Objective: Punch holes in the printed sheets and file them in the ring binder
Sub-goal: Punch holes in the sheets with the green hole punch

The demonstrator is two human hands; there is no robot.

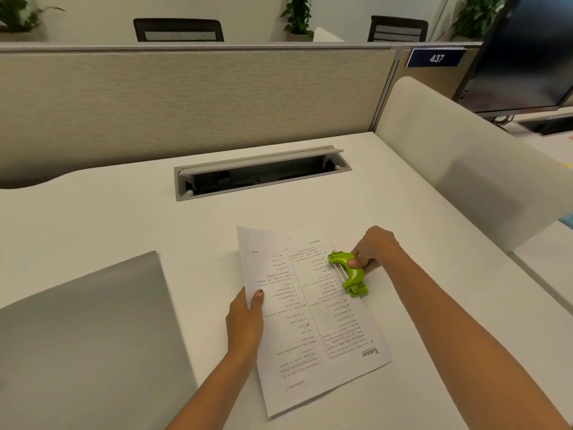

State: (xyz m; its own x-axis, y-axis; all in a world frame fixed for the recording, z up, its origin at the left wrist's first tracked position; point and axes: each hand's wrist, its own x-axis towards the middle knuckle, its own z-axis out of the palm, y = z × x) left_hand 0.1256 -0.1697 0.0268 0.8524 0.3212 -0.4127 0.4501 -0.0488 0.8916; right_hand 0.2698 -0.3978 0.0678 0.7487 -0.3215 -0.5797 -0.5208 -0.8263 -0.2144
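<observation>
An open-plan office: a white desk (pixel 108 218) runs up to a beige fabric partition (pixel 186 97), with chair backs and potted plants behind it and a dark monitor (pixel 524 51) at the far right. A grey cable tray (pixel 263 172) with its flap raised is set into the desk, beyond both hands. Well out to the left of the left hand lies a large closed grey ring binder (pixel 83 336), flat on the desk.

Between the two hands lies the printed sheet (pixel 310 311), its text upside down to the wearer. The left hand (pixel 245 318) pinches the sheet's left edge, thumb on top and fingers beneath, lifting that side slightly. The right hand (pixel 372 249) is closed around the handle of a lime-green hole punch (pixel 347 274), which sits on the sheet's right edge, directly under that grip.
</observation>
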